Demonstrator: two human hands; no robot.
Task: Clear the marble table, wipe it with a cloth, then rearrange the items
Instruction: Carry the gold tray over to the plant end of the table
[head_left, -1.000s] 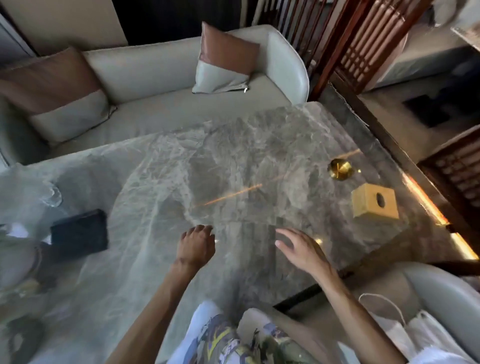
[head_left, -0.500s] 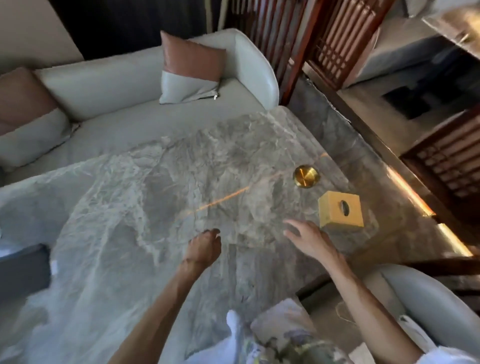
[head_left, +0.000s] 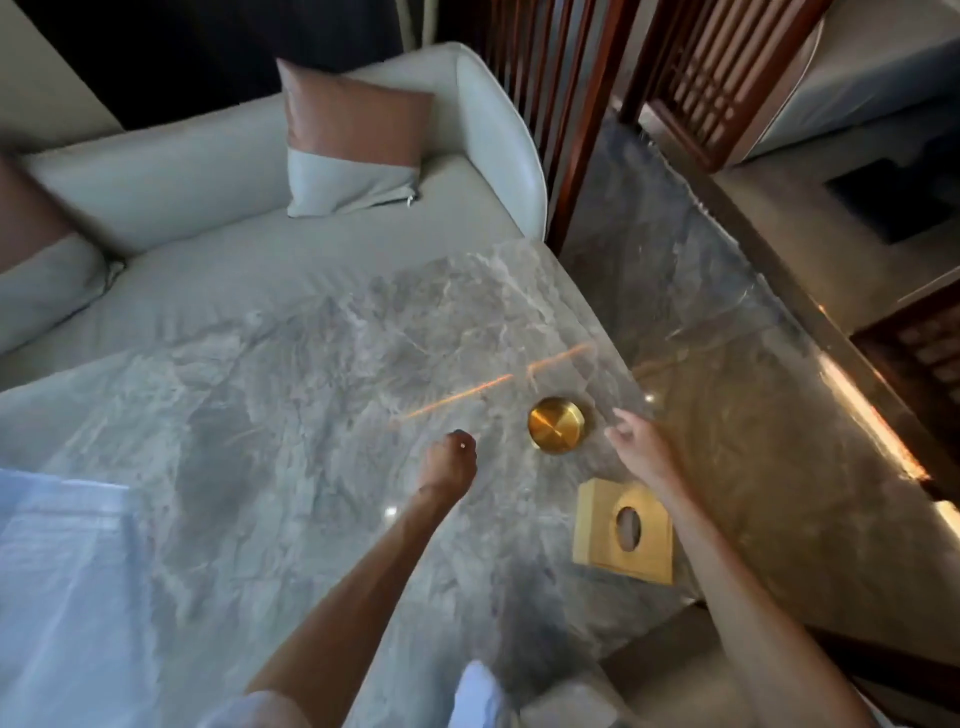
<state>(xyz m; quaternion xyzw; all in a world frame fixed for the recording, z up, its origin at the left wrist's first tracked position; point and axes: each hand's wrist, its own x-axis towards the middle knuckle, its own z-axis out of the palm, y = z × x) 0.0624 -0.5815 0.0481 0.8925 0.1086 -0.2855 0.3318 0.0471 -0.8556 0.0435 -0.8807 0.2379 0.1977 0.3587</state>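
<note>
- A pale blue-white cloth (head_left: 62, 587) is seen at the far left, soft and creased, blurred, lying over the table's left edge.
- The marble table (head_left: 270, 426) is shown glossy, grey with white veins, an orange streak of light crossing it toward the right corner.
- A grey sofa (head_left: 208, 171) is set beyond it, smooth and rounded, with a square cushion (head_left: 353, 140), brown above and grey below.
- The left hand (head_left: 448, 465) is held over the marble, fingers curled under, nothing gripped.
- A brass dish (head_left: 556, 423) is seen just right of it: round, brushed, shiny, flat on the table near the right edge.
- A yellow box (head_left: 623, 530) lies nearer: square, matte, its oval hole facing up, long axis running away from the viewer.
- The right hand (head_left: 641, 452) is stretched out just beside the dish, fingers spread and empty, pointing away.
</note>
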